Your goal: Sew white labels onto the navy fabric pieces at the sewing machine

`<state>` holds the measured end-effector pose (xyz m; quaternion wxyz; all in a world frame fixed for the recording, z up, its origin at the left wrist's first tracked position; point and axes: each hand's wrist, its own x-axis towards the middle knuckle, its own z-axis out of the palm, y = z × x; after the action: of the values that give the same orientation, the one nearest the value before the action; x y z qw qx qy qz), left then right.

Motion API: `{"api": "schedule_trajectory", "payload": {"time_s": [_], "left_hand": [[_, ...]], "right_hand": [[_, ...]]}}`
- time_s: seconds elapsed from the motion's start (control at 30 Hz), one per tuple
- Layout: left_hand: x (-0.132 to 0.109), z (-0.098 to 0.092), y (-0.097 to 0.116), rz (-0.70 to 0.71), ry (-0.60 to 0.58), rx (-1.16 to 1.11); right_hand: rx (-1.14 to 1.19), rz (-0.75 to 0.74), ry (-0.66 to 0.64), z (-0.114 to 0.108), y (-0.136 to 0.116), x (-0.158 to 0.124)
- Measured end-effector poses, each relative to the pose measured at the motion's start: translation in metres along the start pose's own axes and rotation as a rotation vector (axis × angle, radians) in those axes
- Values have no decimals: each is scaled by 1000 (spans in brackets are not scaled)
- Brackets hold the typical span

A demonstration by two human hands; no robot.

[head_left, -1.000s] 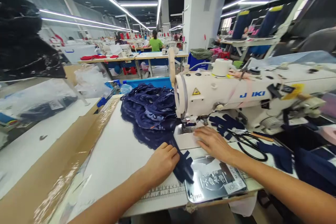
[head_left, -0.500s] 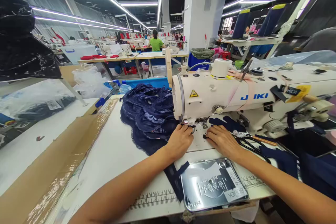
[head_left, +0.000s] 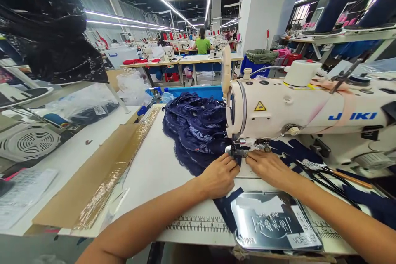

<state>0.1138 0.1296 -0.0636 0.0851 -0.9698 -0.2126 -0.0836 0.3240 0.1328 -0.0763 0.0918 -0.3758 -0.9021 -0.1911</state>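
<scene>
My left hand [head_left: 220, 175] is closed, its fingertips pinching the edge of navy fabric [head_left: 237, 161] just in front of the sewing machine's presser foot [head_left: 239, 148]. Beside it, my right hand [head_left: 268, 168] has its fingers curled together at the right of the foot; what they hold is hidden. Behind my left hand lies a heap of navy lace-trimmed garments [head_left: 194, 126]. The white sewing machine [head_left: 278, 107] stands over both hands. Below them on the table is a shiny metal tin lid [head_left: 274, 222], with a navy strip [head_left: 227, 210] at its left edge.
Black-handled scissors [head_left: 332, 181] and navy scraps [head_left: 293, 148] lie right of my right hand. A printed ruler [head_left: 198, 223] runs along the table's front. Brown cardboard [head_left: 102, 173] borders the left side. A person in green [head_left: 202, 44] sits far ahead.
The view has swung left, so things sit further right in the picture. My hands have come closer together at the presser foot, the right one moving in beside the left.
</scene>
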Motion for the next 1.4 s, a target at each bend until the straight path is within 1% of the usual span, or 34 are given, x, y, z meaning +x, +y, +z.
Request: {"api": "schedule_trajectory", "payload": {"time_s": [0.1, 0.2, 0.27, 0.33, 0.4, 0.47, 0.53, 0.6, 0.7, 0.83, 0.93, 1.1, 1.17, 1.2, 1.27, 1.33, 1.4], "left_hand": [[3, 4, 0, 1, -11, -5], [1, 7, 1, 4, 7, -8], [-2, 8, 3, 10, 20, -5], [-4, 9, 4, 15, 32, 0], [-6, 9, 6, 20, 47, 9], [-6, 9, 6, 26, 59, 22], [-6, 9, 6, 34, 65, 39], [-5, 9, 6, 43, 65, 57], [-4, 9, 5, 54, 53, 78], [-3, 10, 4, 48, 53, 83], [0, 11, 2, 28, 60, 76], [2, 13, 0, 10, 57, 55], [2, 15, 0, 3, 64, 37], [1, 16, 0, -5, 70, 25], [0, 17, 0, -23, 86, -1], [-1, 18, 0, -33, 95, -26], [-1, 17, 0, -35, 100, -35]], "right_hand": [[41, 52, 59, 7, -1, 3], [73, 166, 121, 17, 0, 2], [45, 242, 126, 20, 1, 0], [23, 289, 82, 19, 0, 1], [55, 325, 7, 13, -2, 4], [193, 378, -66, 7, -3, 9], [371, 417, -109, 4, -4, 16], [495, 428, -120, 5, -4, 22], [572, 427, -117, 10, -3, 28], [665, 437, -115, 14, 1, 29], [696, 439, -93, 16, 3, 28], [690, 434, -20, 25, 0, 25], [671, 388, 23, 25, -2, 21], [634, 328, 61, 23, -3, 18], [484, 145, 145, 19, -5, 12], [284, -33, 192, 13, -6, 8], [148, -114, 182, 10, -6, 5]]}}
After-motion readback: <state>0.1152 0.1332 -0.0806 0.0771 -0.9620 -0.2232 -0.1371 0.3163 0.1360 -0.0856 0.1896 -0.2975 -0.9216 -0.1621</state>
